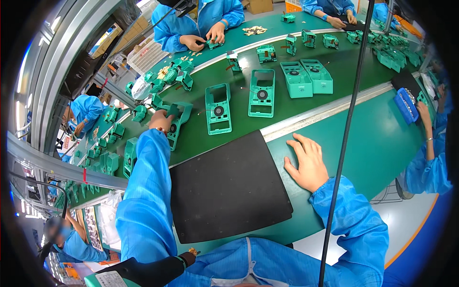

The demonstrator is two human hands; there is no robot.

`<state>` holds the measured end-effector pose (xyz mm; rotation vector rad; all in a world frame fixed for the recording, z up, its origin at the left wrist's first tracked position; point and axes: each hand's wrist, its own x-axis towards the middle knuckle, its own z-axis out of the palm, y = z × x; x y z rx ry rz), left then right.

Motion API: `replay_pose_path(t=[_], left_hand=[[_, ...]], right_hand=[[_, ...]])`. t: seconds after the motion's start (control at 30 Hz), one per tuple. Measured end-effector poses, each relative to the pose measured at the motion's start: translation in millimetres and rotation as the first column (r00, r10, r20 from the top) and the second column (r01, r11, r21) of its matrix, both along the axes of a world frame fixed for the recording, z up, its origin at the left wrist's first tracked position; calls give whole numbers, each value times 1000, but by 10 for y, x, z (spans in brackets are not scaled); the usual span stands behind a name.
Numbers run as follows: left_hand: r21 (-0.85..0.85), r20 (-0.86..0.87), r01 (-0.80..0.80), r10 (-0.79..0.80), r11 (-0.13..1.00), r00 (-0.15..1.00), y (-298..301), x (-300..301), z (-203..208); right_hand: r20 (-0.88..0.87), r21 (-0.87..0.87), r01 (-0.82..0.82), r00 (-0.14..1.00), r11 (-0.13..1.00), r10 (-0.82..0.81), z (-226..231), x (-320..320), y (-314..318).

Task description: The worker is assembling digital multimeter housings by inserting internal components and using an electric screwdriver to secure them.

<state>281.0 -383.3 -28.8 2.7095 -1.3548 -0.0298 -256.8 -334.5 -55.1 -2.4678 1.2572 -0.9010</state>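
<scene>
Green housing | left grip at top | right grip (spread) beside mat

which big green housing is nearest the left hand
The tilted housing at the left hand; the two flat housings right of it lie farther away.

The tabletop has a smooth green surface, which is rather glossy. Along its far edge runs a metal rail, silvery and a little scuffed. The mat at the near edge is black and matt, similar to rubber. Beyond the far edge, the housings look like hard green plastic with a satin finish. The sleeves are of thin blue cloth, wrinkled and slightly shiny.
</scene>
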Motion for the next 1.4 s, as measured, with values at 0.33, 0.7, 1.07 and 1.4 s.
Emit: replay_pose_path(t=[0.33,0.7,1.07,1.4], left_hand=[[-464,129,479,-479,745,869,840,-629,848],[457,246,850,-956,261,162,3220,-1551,1399],[150,266,970,-937,-191,-226,3494,-2826,735],[14,263,1000,-965,-21,-24,3550,-2788,389]], right_hand=[[33,-38,-28,999,999,29,-65,50,18],[-49,-90,-23,999,996,19,-158,76,21],[-98,-102,11,995,995,-21,-210,124,60],[-123,-82,13,992,997,-23,-183,155,39]])
